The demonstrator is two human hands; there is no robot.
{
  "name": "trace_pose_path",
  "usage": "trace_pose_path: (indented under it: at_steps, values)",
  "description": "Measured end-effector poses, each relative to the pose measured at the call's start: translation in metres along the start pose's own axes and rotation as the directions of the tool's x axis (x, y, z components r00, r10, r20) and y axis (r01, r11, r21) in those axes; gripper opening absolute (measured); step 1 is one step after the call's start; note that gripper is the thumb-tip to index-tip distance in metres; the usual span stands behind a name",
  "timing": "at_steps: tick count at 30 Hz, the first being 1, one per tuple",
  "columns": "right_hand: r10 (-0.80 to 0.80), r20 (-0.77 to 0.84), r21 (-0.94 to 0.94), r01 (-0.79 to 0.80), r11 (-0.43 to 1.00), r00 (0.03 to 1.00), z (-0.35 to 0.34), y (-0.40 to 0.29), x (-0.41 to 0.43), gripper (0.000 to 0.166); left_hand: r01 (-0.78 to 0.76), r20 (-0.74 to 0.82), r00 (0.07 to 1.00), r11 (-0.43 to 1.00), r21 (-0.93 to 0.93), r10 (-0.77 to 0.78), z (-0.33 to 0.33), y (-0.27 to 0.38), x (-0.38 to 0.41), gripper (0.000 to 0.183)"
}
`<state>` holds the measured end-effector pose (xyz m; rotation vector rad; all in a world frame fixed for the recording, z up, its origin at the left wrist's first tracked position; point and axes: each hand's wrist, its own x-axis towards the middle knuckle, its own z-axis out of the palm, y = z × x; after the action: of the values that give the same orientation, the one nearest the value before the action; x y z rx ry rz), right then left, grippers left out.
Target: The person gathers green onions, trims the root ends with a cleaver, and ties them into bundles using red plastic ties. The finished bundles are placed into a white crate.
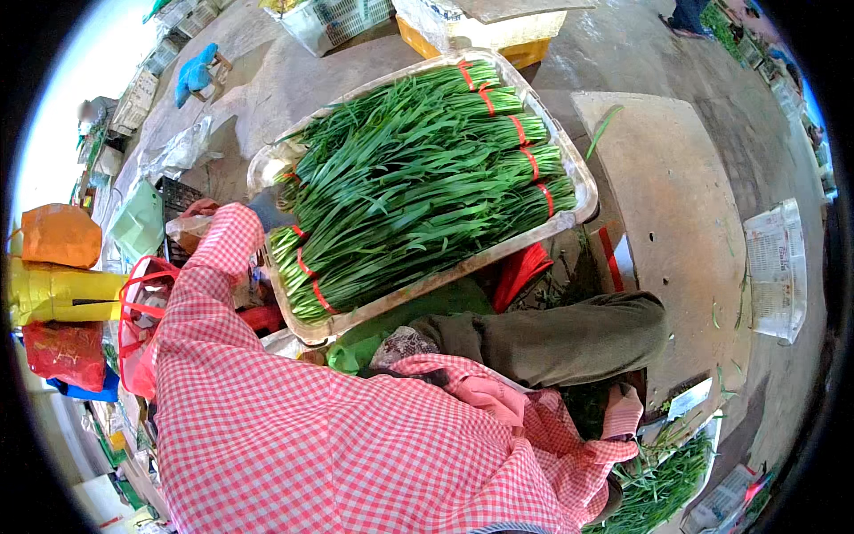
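A white plastic crate [587, 190] in front of me holds garlic chives [413, 173] in several bundles. Red bands [520, 130] tie their pale stem ends, with bundles facing both ends of the crate. My left hand [270, 208], in a grey glove, reaches over the crate's left end and touches the stem end of a bundle [287, 193]. Its fingertips are hidden among the stems. Low on the right, my right hand [623, 408] is by my bent knee, in a glove with a pink ribbed cuff. Its fingers are not clearly visible. Near it, loose green leaves [660, 490] fill another white container.
A flat board [674, 200] lies on the floor to the right, with a white basket [777, 270] beyond it. Yellow and white boxes [480, 33] stand behind the crate. Bags, including a red-handled one [143, 314], crowd the left. A blue-covered stool [195, 73] stands farther off.
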<state>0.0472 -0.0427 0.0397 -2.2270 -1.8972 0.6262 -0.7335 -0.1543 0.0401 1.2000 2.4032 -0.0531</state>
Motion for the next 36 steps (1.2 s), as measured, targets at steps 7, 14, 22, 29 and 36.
trace_pose_path:
  at_steps: [7, 14, 22, 29, 36]
  values:
    - [-0.090, -0.153, -0.151, 0.067, 0.986, 0.984, -0.015, -0.006, -0.005, 0.022, -0.124, 0.048, 0.992, 0.985, 0.120, 0.119, 0.024, 0.023, 0.026, 0.087]
    - [0.026, -0.107, -0.034, -0.030, 0.999, 0.994, -0.024, -0.039, -0.005, 0.022, -0.210, 0.198, 0.943, 0.940, -0.270, 0.268, 0.013, -0.001, 0.038, 0.069]
    - [0.079, -0.106, 0.000, -0.079, 0.997, 0.991, -0.026, -0.017, -0.014, 0.020, -0.095, 0.257, 0.965, 0.983, 0.156, 0.052, -0.015, 0.070, -0.003, 0.074]
    - [0.098, -0.119, 0.071, -0.090, 0.993, 0.988, 0.004, 0.022, -0.024, 0.019, 0.025, 0.208, 0.978, 0.973, -0.228, 0.024, 0.022, 0.045, 0.037, 0.096]
    - [0.059, -0.128, 0.014, -0.058, 0.998, 0.990, 0.007, 0.021, -0.021, 0.019, -0.092, -0.236, 0.968, 0.996, -0.006, 0.088, -0.029, 0.211, 0.035, 0.102]
